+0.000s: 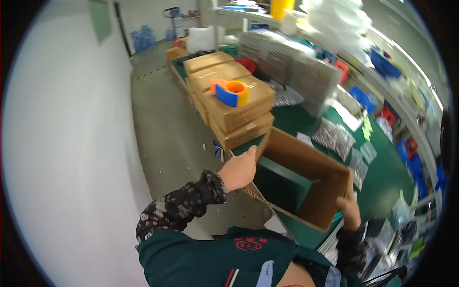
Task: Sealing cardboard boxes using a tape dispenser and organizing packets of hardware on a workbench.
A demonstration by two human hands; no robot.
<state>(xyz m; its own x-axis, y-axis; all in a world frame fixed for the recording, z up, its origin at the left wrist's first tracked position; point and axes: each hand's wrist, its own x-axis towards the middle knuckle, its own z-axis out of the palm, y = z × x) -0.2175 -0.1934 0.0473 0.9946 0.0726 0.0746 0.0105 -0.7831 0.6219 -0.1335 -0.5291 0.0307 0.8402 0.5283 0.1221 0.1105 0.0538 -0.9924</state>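
Between my hands is a brown cardboard box [306,153], its walls spread into a rectangle. Looking down through it, I see green tabletop, so no closed bottom shows. At the box's left corner, my left hand [240,168] grips the cardboard edge with its fingers wrapped over it. My right hand [350,209] holds the opposite wall at the right, with some fingers inside and the others partly hidden behind the cardboard. The box is over the near end of the green table [382,191].
Stacked sealed cartons [239,115] stand left of the box, with an orange tape dispenser [232,91] on top. Bags of small parts [333,137] lie beyond the box. Plastic-wrapped stacks [291,67] stand farther back. A white wall [71,143] runs along the left.
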